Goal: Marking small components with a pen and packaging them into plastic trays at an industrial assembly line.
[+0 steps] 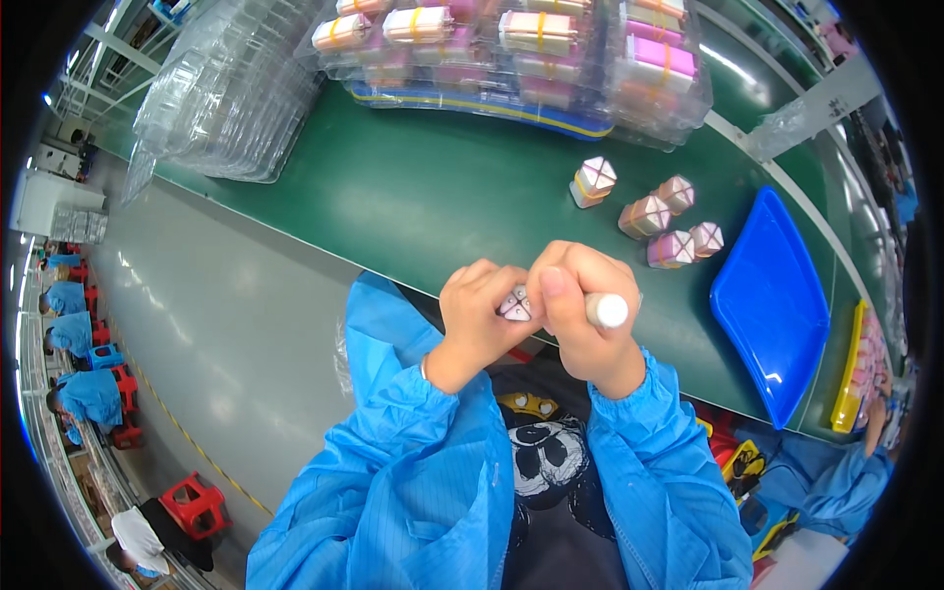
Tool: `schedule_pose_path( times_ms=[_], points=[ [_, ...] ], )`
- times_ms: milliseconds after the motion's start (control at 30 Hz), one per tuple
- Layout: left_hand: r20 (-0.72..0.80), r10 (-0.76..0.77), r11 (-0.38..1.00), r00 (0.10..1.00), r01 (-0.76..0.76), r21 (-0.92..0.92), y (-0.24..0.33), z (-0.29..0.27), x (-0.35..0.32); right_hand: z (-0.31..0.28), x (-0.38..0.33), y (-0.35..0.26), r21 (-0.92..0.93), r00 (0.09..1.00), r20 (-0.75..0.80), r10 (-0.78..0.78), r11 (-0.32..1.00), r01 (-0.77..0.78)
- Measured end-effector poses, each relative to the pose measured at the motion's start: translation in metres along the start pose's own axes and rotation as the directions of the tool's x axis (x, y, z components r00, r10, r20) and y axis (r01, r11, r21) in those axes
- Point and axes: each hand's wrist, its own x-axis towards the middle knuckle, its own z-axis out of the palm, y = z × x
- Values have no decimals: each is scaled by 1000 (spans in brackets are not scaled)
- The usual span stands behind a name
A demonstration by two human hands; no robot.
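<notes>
Small white block [515, 304] sits mid-frame, pinched between my left hand [479, 320] and right hand [580, 315]; my right fingers also clench a white marker [607, 310] above the green counter [442, 197].

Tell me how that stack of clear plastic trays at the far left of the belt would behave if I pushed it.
The clear tray stack looks thin and glossy, so probably light and flexible. It already leans, so a push might fan the layers apart. It would likely slide easily on the smooth green belt.

Both hands wrap the small pink-and-white block [515, 304], hiding all but its top; the white pen's [606, 310] tip is hidden.
</notes>
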Motion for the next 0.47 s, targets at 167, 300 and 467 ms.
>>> schedule_pose_path(
  times_ms=[167, 300, 467],
  points=[
    [-9, -39, 999, 999, 39, -28, 4, -2, 0, 0, 2, -7, 26, 1000, 6, 30, 999, -30],
    [-6, -33, 999, 999, 33, -1, 3, -2, 0, 3, 2, 2, -29, 1000, 4, -18, 999, 18],
    [4, -21, 999, 1000, 21, -49, 1, -3, 1, -2, 1, -2, 36, 999, -43, 19, 999, -17]
  ],
)
